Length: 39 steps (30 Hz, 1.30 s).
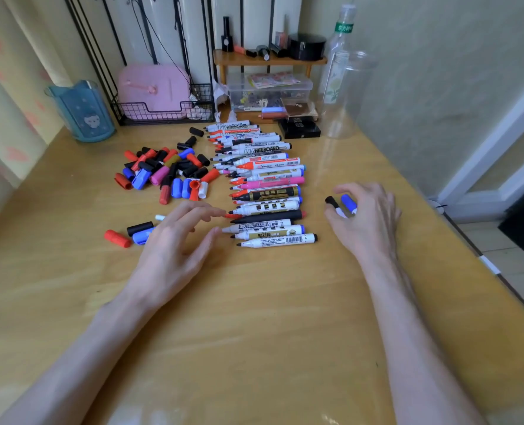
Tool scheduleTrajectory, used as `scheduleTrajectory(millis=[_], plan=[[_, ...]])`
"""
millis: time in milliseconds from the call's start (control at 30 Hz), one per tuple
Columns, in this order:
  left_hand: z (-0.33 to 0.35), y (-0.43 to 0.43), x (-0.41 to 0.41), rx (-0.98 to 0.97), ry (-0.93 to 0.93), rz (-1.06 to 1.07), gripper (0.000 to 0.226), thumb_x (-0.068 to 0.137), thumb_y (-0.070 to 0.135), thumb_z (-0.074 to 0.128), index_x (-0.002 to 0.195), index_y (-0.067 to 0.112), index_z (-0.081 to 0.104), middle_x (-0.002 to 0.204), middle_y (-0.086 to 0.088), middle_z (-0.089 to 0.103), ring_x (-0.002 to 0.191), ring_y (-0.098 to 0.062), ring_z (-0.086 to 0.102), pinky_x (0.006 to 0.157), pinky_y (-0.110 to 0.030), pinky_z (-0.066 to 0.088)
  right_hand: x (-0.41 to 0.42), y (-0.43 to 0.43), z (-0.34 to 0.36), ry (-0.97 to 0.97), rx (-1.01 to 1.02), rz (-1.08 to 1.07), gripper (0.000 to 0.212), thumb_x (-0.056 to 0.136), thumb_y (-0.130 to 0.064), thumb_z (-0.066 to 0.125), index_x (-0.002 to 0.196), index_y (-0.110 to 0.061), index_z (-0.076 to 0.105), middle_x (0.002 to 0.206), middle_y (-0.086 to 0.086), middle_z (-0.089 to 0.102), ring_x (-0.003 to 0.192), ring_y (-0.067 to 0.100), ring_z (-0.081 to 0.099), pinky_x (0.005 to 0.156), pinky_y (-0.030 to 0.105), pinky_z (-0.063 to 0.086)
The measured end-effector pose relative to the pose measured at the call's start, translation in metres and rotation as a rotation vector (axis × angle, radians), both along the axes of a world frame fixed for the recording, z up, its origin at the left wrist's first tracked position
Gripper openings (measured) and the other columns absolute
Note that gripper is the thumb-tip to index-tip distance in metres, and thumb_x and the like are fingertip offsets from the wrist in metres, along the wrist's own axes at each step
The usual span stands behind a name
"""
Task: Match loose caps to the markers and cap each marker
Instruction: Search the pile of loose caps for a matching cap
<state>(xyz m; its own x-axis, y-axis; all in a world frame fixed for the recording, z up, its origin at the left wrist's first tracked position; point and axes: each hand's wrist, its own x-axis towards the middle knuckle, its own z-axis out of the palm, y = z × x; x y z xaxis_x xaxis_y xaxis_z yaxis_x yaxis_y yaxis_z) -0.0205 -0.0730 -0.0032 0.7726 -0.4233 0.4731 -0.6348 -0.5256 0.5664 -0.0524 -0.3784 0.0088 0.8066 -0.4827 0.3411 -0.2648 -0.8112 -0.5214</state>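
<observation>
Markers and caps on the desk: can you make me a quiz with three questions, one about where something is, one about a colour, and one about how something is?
1. Where is the pile of loose caps?
A. Left of the row of markers
B. Inside a cup
C. On a shelf

2. What colour is the lone cap farthest left beside the left hand?
A. Green
B. Red
C. Yellow

3. How is the nearest marker in the row?
A. Capped
B. Uncapped
C. Snapped in two

Answers:
1 A, the caps lie heaped on the desk to the left of the row.
2 B, it is plainly red.
3 B, its dark tip shows bare at the left end.
</observation>
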Motion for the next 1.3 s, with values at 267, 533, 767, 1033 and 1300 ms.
scheduleTrajectory(millis=[267, 533, 767, 1033, 1300], plan=[[0.006, 0.029, 0.008, -0.017, -0.007, 0.062, 0.024, 0.104, 0.022, 0.060, 0.126, 0.024, 0.069, 0.116, 0.007, 0.062, 0.110, -0.017, 0.063, 0.089, -0.035, 0.053, -0.007, 0.039, 0.003, 0.067, 0.031, 0.654, 0.011, 0.079, -0.037, 0.087, 0.080, -0.033, 0.077, 0.080, -0.014, 0.064, 0.088, 0.005, 0.051, 0.077, 0.024, 0.043], [0.006, 0.081, 0.014, 0.007, 0.003, 0.169, 0.023, 0.100, 0.009, 0.065, 0.117, 0.022, 0.073, 0.110, 0.009, 0.067, 0.093, -0.016, 0.065, 0.075, -0.027, 0.049, -0.009, 0.038, 0.006, 0.140, 0.013, 0.685, 0.021, 0.073, -0.047, 0.091, 0.084, -0.038, 0.075, 0.088, -0.014, 0.059, 0.096, 0.006, 0.053, 0.080, 0.016, 0.041], [0.000, 0.095, 0.025, 0.076, -0.010, 0.233, 0.021, 0.099, 0.016, 0.066, 0.117, 0.024, 0.073, 0.110, 0.007, 0.066, 0.098, -0.016, 0.061, 0.080, -0.037, 0.052, -0.010, 0.048, 0.004, 0.211, 0.057, 0.729, 0.017, 0.080, -0.048, 0.084, 0.093, -0.040, 0.078, 0.097, -0.018, 0.059, 0.106, 0.002, 0.054, 0.089, 0.025, 0.043], [-0.016, 0.105, 0.039, 0.215, 0.003, 0.376, 0.019, 0.096, 0.017, 0.069, 0.114, 0.022, 0.076, 0.109, 0.000, 0.068, 0.101, -0.026, 0.057, 0.089, -0.043, 0.049, -0.007, 0.075, 0.000, -0.043, 0.106, 0.749, 0.015, 0.093, -0.037, 0.074, 0.103, -0.027, 0.071, 0.103, -0.019, 0.067, 0.107, 0.007, 0.061, 0.095, 0.028, 0.045], [-0.017, 0.107, 0.041, 0.239, -0.006, 0.446, 0.011, 0.094, 0.026, 0.075, 0.105, 0.026, 0.075, 0.105, 0.004, 0.072, 0.100, -0.032, 0.059, 0.086, -0.049, 0.050, -0.008, 0.089, -0.002, -0.169, 0.078, 0.709, 0.010, 0.100, -0.027, 0.069, 0.106, -0.020, 0.066, 0.100, -0.019, 0.068, 0.097, 0.004, 0.061, 0.094, 0.030, 0.042]])
